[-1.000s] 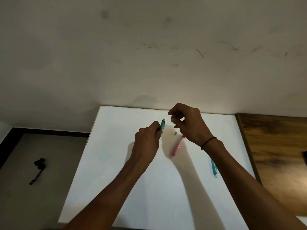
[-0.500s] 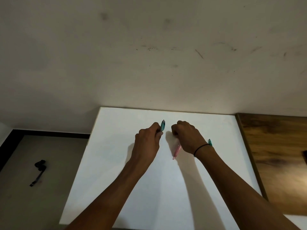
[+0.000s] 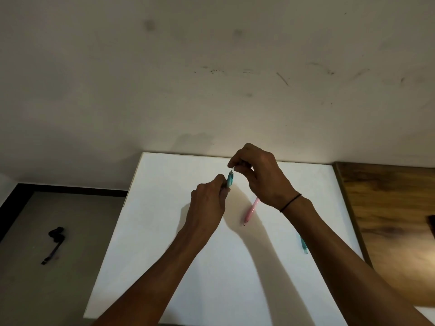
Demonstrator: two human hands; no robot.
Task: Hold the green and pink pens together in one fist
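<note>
- My left hand [image 3: 208,203] grips a teal pen [image 3: 230,179], raised above the white desk [image 3: 164,231], its tip pointing up and away from me.
- My right hand [image 3: 257,175] pinches a small piece [image 3: 231,169] right at that pen's top end.
- A pink pen [image 3: 250,211] lies on the desk below my right wrist.
- Another teal pen [image 3: 303,245] lies beside my right forearm.
- A black object [image 3: 54,241] lies on the floor to the left.
</note>
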